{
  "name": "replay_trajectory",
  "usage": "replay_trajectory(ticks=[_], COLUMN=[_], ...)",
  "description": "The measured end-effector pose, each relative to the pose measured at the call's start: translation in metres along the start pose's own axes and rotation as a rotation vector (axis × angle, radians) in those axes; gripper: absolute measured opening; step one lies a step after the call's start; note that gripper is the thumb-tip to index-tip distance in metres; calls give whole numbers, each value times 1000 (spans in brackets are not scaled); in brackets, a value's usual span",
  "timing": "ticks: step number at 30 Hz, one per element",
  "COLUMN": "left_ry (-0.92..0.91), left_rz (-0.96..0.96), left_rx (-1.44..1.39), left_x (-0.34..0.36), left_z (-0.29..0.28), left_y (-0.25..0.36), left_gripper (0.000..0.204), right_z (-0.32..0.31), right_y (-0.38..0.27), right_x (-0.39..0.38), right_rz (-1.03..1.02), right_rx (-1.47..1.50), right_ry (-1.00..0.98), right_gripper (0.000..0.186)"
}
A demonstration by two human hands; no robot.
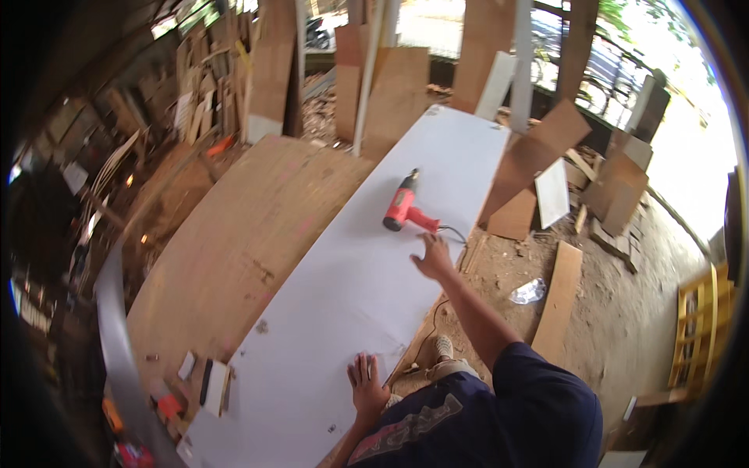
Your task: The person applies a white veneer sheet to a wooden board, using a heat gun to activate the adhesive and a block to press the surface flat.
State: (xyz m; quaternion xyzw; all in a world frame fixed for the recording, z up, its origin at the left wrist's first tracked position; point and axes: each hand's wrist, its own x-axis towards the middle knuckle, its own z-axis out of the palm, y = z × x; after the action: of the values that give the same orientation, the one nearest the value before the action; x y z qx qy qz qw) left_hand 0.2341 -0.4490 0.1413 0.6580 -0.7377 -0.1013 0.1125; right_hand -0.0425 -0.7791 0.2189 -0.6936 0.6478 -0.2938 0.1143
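A long white laminated panel point(343, 285) lies across the bench in front of me. On its far half rests a red and black heat gun point(403, 207), its nozzle pointing away and its cord running off the right edge. My right hand point(434, 257) reaches out just short of the heat gun's handle, fingers apart and holding nothing. Near the panel's closer right edge, my left hand point(367, 382) lies flat on the white surface with its fingers stretched out.
A brown plywood sheet point(250, 226) lies left of the panel. Offcuts and a red tool point(168, 404) sit at the near left. Boards point(546, 148) lean at the far right; a loose plank point(559, 296) and crumpled clear plastic point(528, 291) lie on the floor. A yellow rack point(697, 327) stands right.
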Motion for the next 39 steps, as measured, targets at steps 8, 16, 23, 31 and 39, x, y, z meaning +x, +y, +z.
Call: replay_trajectory(ticks=[8, 16, 23, 31, 39], left_ry=[81, 35, -1, 134, 294], left_rz=[-60, -96, -74, 7, 22], left_rx=[-72, -83, -131, -232, -612], left_x=[4, 14, 13, 6, 4], left_z=[-5, -7, -15, -19, -56], left_y=[0, 6, 1, 5, 31], left_gripper=[86, 92, 95, 90, 23], right_z=[49, 28, -46, -167, -176], right_y=[23, 58, 83, 62, 11], right_x=[92, 118, -71, -337, -373], right_rz=[47, 199, 227, 435, 354], right_rx=[-258, -90, 516, 771, 649], right_ry=[-81, -210, -267, -598, -545], right_gripper=[69, 59, 38, 31, 34])
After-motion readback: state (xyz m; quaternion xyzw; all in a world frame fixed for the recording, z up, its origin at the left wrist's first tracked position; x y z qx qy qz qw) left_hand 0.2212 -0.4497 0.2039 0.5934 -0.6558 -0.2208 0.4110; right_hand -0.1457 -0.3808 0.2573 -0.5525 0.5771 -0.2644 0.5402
